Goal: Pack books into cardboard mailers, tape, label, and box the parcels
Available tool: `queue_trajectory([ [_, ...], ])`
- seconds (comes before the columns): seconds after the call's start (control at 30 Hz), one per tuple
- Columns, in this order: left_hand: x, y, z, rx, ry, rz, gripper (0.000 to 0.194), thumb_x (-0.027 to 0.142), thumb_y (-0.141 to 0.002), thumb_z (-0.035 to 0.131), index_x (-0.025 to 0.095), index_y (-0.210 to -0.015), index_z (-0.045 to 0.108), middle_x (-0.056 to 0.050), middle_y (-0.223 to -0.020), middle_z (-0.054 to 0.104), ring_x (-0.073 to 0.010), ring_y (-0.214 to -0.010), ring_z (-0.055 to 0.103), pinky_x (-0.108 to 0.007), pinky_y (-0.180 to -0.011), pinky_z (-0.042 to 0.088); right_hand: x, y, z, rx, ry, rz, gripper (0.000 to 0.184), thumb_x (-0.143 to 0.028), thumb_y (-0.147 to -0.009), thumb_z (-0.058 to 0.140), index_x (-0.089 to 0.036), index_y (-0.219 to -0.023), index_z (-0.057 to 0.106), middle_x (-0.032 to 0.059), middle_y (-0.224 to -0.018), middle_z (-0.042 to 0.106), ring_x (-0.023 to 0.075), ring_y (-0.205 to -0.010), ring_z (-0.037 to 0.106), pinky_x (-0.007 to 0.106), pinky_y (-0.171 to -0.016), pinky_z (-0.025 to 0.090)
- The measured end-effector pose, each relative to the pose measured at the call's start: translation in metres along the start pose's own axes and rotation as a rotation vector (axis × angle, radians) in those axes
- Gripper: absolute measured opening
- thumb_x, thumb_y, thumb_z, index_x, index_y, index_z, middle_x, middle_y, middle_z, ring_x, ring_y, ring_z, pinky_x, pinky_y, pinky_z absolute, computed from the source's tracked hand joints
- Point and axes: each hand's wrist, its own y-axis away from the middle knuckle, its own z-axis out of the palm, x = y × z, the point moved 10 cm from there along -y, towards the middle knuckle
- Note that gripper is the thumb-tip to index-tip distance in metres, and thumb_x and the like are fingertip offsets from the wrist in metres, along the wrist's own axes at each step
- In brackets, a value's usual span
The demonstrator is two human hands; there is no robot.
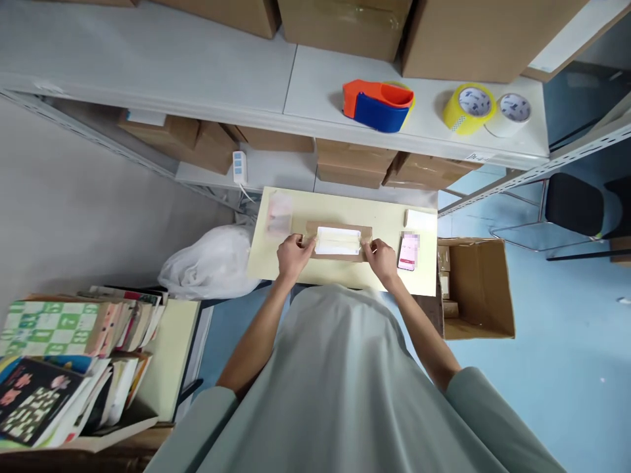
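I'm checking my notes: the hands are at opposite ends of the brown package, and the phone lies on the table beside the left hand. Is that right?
Not quite: the phone lies on the table beside the right hand, not the left hand, as the head view shows. Both are at opposite ends of the brown package.

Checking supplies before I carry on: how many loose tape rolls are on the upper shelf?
2: a yellow roll right of the orange-and-blue dispenser, and a white roll just right of that roll. Others may be hidden.

The hands (pixel 294 256) partly hide the ends of the brown package (pixel 338 241); pixelation blurs the phone (pixel 407 252).
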Motion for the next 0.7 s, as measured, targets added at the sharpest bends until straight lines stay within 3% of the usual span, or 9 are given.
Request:
queue_trajectory([
  [0.13,0.004,-0.004,-0.003,0.022,-0.029,0.041,0.042,0.055,-0.100,0.071,0.023,-0.072,0.067,-0.007,-0.076,0.076,-0.0245,-0.076,0.068,-0.031,-0.070,0.040,-0.005,0.003,-0.003,0.081,-0.028,-0.024,0.053,-0.057,-0.120,0.034,-0.022,-0.093,0.064,0.0126,-0.096,0.076,0.0243,-0.082,0.069,0.031,-0.074,0.043],
  [0.27,0.000,-0.011,-0.003,-0.038,-0.015,0.057,0.046,0.047,-0.106,0.060,0.021,-0.070,0.072,-0.009,-0.075,0.075,-0.0235,-0.075,0.066,-0.032,-0.071,0.039,-0.005,0.000,-0.003,0.061,-0.020,-0.053,0.047,-0.048,-0.120,0.036,-0.023,-0.089,0.062,0.0105,-0.092,0.074,0.0230,-0.077,0.065,0.030,-0.072,0.040],
  [0.53,0.006,-0.013,-0.007,-0.031,0.106,0.046,0.029,0.042,-0.103,0.061,0.022,-0.095,0.082,-0.009,-0.095,0.085,-0.0257,-0.087,0.075,-0.031,-0.080,0.050,-0.012,-0.007,-0.010,0.005,0.042,-0.109,0.048,-0.039,-0.121,0.036,-0.020,-0.089,0.067,0.0108,-0.090,0.073,0.0226,-0.075,0.065,0.031,-0.071,0.039],
  [0.7,0.005,-0.008,-0.012,-0.049,0.245,0.065,0.023,0.039,-0.099,0.065,0.023,-0.103,0.081,-0.008,-0.105,0.086,-0.0261,-0.101,0.081,-0.033,-0.092,0.060,-0.015,0.002,-0.033,0.038,0.015,-0.144,0.054,-0.046,-0.121,0.036,-0.018,-0.100,0.076,0.0130,-0.101,0.074,0.0215,-0.078,0.070,0.029,-0.074,0.046],
])
